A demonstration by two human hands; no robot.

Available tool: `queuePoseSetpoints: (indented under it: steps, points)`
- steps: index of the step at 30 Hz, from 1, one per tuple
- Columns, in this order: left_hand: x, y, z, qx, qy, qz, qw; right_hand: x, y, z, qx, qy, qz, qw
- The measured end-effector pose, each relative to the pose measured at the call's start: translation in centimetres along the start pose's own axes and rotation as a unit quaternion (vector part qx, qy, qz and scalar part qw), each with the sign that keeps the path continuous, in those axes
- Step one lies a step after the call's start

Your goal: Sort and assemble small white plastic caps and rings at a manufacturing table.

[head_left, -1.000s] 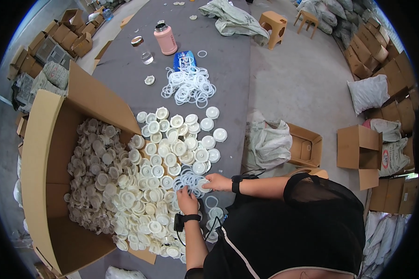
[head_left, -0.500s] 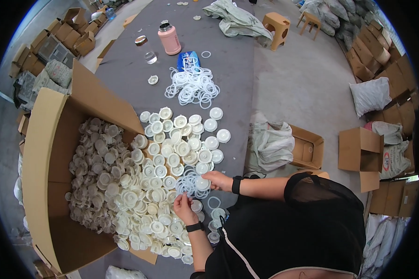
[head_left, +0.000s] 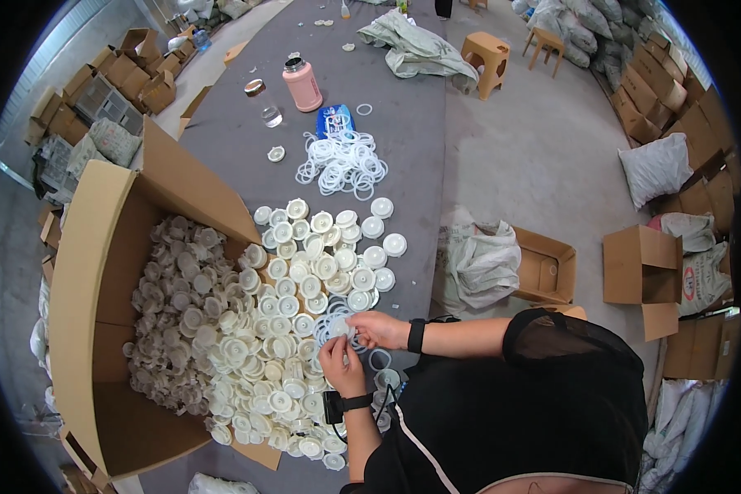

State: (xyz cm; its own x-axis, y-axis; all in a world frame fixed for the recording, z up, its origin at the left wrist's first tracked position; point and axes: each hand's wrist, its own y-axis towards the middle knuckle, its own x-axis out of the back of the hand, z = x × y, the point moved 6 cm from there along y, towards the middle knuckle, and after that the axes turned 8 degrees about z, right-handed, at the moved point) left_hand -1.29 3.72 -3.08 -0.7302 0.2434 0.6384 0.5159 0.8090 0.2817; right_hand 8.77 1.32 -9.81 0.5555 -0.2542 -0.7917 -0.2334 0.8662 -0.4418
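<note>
Gray table (head_left: pixel 416 156), white lids (head_left: pixel 309 286), gray floor (head_left: pixel 523 156), cartons (head_left: pixel 644 86)

The hands (head_left: pixel 344 370) have drawn together at a cap (head_left: pixel 339 328).

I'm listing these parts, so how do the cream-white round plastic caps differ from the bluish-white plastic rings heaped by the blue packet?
The cream-white round plastic caps are closed discs, while the bluish-white plastic rings are thin open hoops. The caps spread widely, from inside the brown cardboard box onto the grey tabletop; those rings form a smaller heap, partly over the blue packet. Both are round and loosely piled.
</note>
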Motion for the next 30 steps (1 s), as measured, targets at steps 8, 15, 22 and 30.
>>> queuePoseSetpoints:
  steps: [8, 15, 22, 30]
  points:
    - [-0.5, -2.5, 5.0, 0.176, -0.32, -0.149, 0.919, -2.3, -1.0, 0.7, 0.077, -0.035, 0.023, 0.996]
    - [-1.9, -2.0, 4.2, 0.292, -0.658, -0.063, 0.691, -3.3, -1.6, 0.6, 0.096, -0.056, 0.058, 0.992]
    - [-2.2, -1.5, 2.8, 0.327, -0.765, -0.046, 0.553, -3.3, -1.5, 0.7, 0.142, -0.054, 0.079, 0.985]
    - [-0.7, -0.7, 0.0, 0.321, -0.694, -0.05, 0.642, -6.5, -3.9, 1.8, 0.163, -0.128, 0.091, 0.974]
